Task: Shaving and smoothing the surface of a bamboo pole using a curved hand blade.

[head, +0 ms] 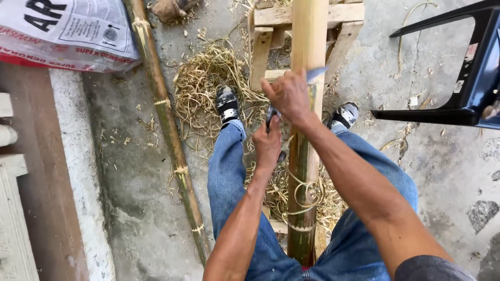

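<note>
Rough grey concrete floor (135,198) fills the view, strewn with pale shavings (205,83) that pile up thickest around the person's feet. Running from near to far through the middle is a thick bamboo pole (307,36), its near part still green and its far part stripped to pale yellow; the far end rests on a low wooden frame (263,49) of rough slats. The pole passes between the person's knees, which are clad in blue jeans (226,171), and curls of peeled skin hang from it near the lap. The right hand (289,96) is closed around one end of a blade (315,74), whose grey metal shows just to the right of the knuckles, lying across the pole. The left hand (267,143) is closed around a dark handle (272,115) just left of the pole, nearer to the body than the right hand. Both forearms reach out over the thighs. Two dark sandalled feet stand on either side of the pole, the left foot (227,104) among the shavings and the right foot (345,114) beside the frame. To the left a second, thinner green bamboo pole (166,119) lies on the floor, well apart from the hands. A printed plastic sack (62,31) sits at far left, and a dark plastic chair (469,78) stands at far right.
</note>
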